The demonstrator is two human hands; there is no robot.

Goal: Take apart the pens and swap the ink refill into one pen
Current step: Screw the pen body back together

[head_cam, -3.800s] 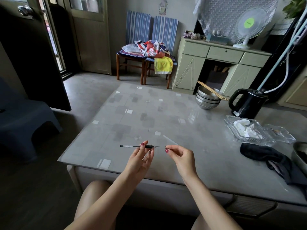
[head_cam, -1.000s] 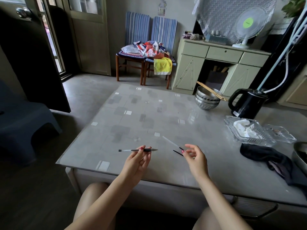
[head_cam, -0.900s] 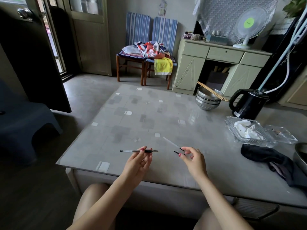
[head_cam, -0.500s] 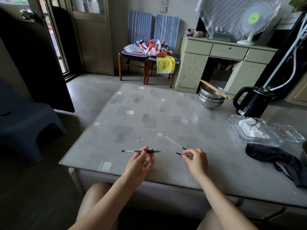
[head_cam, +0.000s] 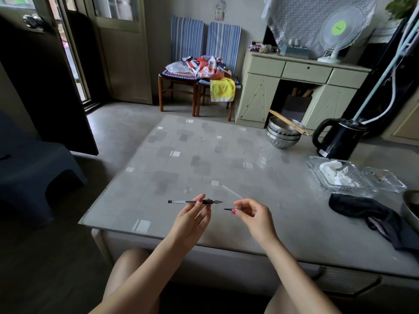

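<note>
My left hand (head_cam: 192, 219) pinches a clear pen (head_cam: 195, 201) with a black grip and metal tip, held level above the table's near edge with the tip pointing right. My right hand (head_cam: 254, 215) holds a thin ink refill (head_cam: 229, 209) between thumb and fingers, its dark tip aimed left at the pen's tip with a small gap between them. A clear tube-like pen part (head_cam: 232, 192) lies on the table (head_cam: 226, 159) just beyond my right hand.
Stacked steel bowls (head_cam: 283, 134) with chopsticks stand at the back, a black kettle (head_cam: 337, 139) beside them. A glass tray (head_cam: 340, 175) with white tissue and a dark cloth (head_cam: 367, 211) lie at the right. Two chairs and a cabinet stand beyond the table.
My right hand picked the refill up off the table and brought it left, level with the pen's tip. The left hand kept the pen almost still.
</note>
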